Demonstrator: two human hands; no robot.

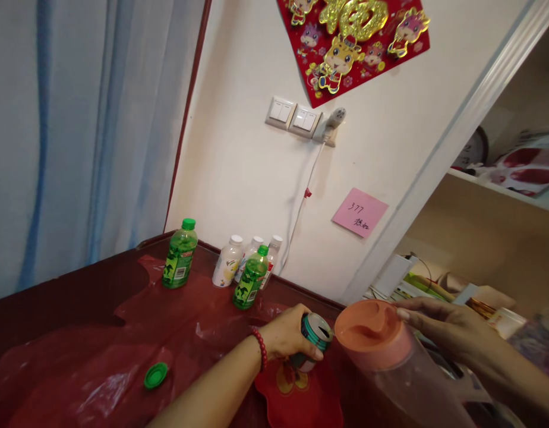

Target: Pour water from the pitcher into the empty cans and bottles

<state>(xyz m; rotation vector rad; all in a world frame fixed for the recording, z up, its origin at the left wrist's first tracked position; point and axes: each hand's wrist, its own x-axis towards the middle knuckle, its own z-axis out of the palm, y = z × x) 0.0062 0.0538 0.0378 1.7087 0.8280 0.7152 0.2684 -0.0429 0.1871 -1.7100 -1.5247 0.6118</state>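
My left hand (287, 336), with a red bead bracelet at the wrist, grips an opened drink can (316, 334) standing on a red mat on the table. My right hand (450, 330) holds a clear plastic pitcher (393, 368) by its orange lid (369, 329), just right of the can. The pitcher leans toward me and its base runs out of view.
Two green bottles (180, 254) (251, 278) and several small white bottles (227, 261) stand at the table's back by the wall. A loose green cap (155, 375) lies on the red plastic sheet (136, 333). Curtain at left; cluttered shelves at right.
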